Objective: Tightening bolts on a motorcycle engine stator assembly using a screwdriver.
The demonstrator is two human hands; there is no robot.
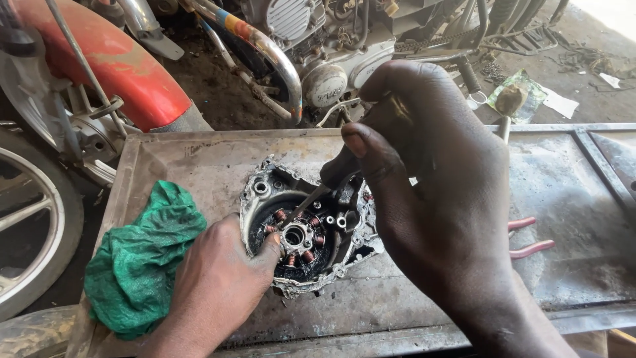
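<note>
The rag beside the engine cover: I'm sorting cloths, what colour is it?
Green; the rag shows clearly in the head view, left of the left hand.

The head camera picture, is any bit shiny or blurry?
In the head view, daylight glares off the chrome pipe; the right hand, nearest the camera, looks dark and slightly soft; the engine cover, the left hand and the green rag are sharp.

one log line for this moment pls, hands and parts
left hand steadies engine cover | right hand holds screwdriver tip at stator coils | green rag left | metal tray under
</note>
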